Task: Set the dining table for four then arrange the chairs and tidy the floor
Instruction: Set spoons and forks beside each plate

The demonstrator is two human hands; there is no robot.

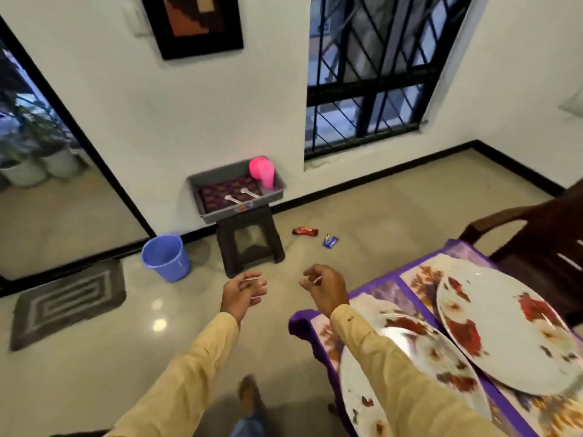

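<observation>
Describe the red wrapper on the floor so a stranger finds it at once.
Find the barred window; below its left corner a black stool carries a grey tray. On the floor just right of the stool lies the red wrapper; the blue wrapper beyond it is smaller.

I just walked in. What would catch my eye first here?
The bright pink cup in the grey tray on a dark stool by the wall stands out, with a blue bucket on the floor left of it. At lower right, large flowered plates lie on the purple-clothed table. Two wrappers litter the floor between.
</observation>
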